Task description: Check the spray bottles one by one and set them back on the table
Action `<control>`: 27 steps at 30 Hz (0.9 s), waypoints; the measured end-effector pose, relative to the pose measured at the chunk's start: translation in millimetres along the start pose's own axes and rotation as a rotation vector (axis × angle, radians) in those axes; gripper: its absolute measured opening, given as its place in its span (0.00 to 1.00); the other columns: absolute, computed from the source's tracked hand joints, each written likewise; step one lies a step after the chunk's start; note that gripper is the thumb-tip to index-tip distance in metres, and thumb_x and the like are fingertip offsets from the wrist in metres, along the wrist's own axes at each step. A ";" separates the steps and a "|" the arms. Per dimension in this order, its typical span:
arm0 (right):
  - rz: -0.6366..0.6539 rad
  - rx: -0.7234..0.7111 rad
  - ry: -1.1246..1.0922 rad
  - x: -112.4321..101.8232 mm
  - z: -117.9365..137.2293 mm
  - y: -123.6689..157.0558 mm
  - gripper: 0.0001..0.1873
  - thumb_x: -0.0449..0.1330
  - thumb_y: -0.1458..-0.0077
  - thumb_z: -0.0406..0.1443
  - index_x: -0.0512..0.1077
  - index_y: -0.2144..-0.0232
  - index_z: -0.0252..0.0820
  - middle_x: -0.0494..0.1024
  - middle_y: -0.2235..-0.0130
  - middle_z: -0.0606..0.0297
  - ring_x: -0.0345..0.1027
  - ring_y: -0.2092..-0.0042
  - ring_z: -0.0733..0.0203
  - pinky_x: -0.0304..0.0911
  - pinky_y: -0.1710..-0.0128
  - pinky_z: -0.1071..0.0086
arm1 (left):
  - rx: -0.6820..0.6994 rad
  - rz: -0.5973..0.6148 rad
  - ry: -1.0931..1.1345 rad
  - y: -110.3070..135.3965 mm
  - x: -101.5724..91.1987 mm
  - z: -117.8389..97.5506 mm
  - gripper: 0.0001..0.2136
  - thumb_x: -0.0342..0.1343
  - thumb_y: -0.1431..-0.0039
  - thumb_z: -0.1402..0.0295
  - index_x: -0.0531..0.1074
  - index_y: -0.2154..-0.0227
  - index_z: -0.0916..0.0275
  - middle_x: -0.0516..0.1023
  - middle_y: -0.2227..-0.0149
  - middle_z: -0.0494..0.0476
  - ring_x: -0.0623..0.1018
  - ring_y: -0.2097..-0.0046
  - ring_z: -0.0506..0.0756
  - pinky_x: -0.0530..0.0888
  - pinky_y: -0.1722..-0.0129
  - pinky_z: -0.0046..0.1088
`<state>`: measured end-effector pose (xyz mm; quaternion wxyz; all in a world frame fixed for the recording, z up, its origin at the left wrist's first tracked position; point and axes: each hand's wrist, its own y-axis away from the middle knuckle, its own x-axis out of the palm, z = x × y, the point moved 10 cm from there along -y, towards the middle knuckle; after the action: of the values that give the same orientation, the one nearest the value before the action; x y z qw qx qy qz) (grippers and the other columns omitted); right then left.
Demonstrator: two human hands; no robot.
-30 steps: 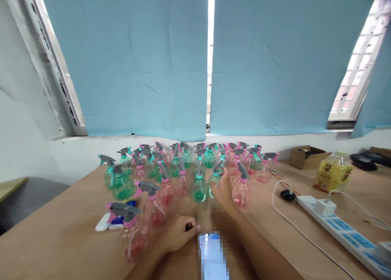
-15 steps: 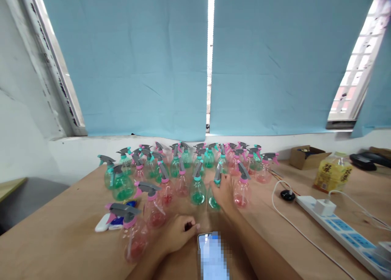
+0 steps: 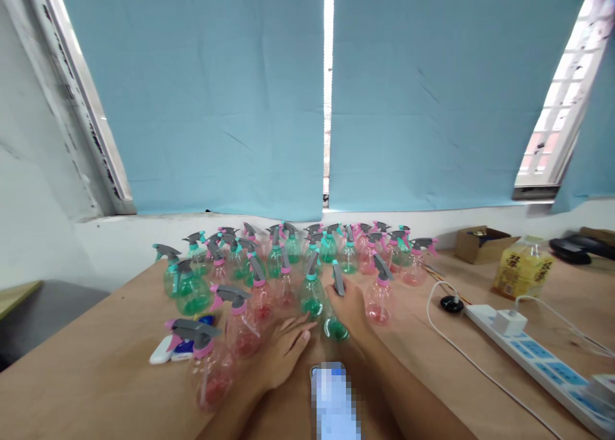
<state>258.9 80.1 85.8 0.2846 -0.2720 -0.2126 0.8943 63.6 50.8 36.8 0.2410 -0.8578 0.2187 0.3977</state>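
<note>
There is one camera only, worn on the head of the person. It looks forward and somewhat down, across the brown table (image 3: pixel 96 337) toward the blue blinds (image 3: pixel 206 94) at the back. The left hand (image 3: pixel 282 353) and the right hand (image 3: pixel 348 307) are seen from behind and above, rather near; the blinds are farther from the lens.

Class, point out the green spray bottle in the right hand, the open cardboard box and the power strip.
Green spray bottle (image 3: pixel 336 328): head view, on its lower body.
Cardboard box (image 3: pixel 469 248): head view, on its outer wall.
Power strip (image 3: pixel 542 367): head view, middle of its top face.
</note>
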 end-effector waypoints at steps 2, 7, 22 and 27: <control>0.014 -0.028 -0.051 2.6 3.0 0.2 0.09 0.56 0.49 0.39 0.68 0.77 0.41 0.69 0.79 0.69 0.60 0.76 0.63 0.51 0.74 0.71 | -0.011 0.014 -0.006 -1.2 1.4 1.9 0.21 0.38 0.30 0.53 0.67 0.41 0.47 0.63 0.35 0.51 0.59 0.34 0.61 0.54 0.34 0.51; 0.118 -0.140 -0.240 14.4 14.6 1.5 0.13 0.55 0.44 0.42 0.71 0.75 0.39 0.66 0.79 0.71 0.58 0.76 0.65 0.53 0.74 0.73 | -0.031 0.030 -0.018 -3.6 3.7 5.7 0.22 0.36 0.30 0.53 0.66 0.41 0.47 0.63 0.35 0.50 0.59 0.34 0.61 0.51 0.33 0.51; 0.707 -0.163 -0.872 34.0 57.4 16.5 0.20 0.55 0.54 0.32 0.73 0.56 0.43 0.79 0.59 0.63 0.73 0.69 0.60 0.71 0.65 0.63 | -0.175 -0.202 0.222 -4.7 -13.1 33.4 0.28 0.30 0.30 0.51 0.74 0.64 0.60 0.80 0.60 0.54 0.75 0.54 0.56 0.67 0.46 0.34; 0.714 -0.052 -0.949 41.7 56.0 17.2 0.13 0.54 0.61 0.30 0.75 0.70 0.41 0.78 0.71 0.66 0.69 0.75 0.62 0.67 0.72 0.68 | -0.158 -0.179 0.255 -6.1 -7.9 32.8 0.28 0.32 0.30 0.51 0.75 0.66 0.61 0.80 0.62 0.55 0.75 0.56 0.56 0.68 0.49 0.32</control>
<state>189.3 80.7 103.9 -0.1668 0.0960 -0.2335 0.9531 43.6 76.3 25.9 0.1776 -0.9337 0.1386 0.2785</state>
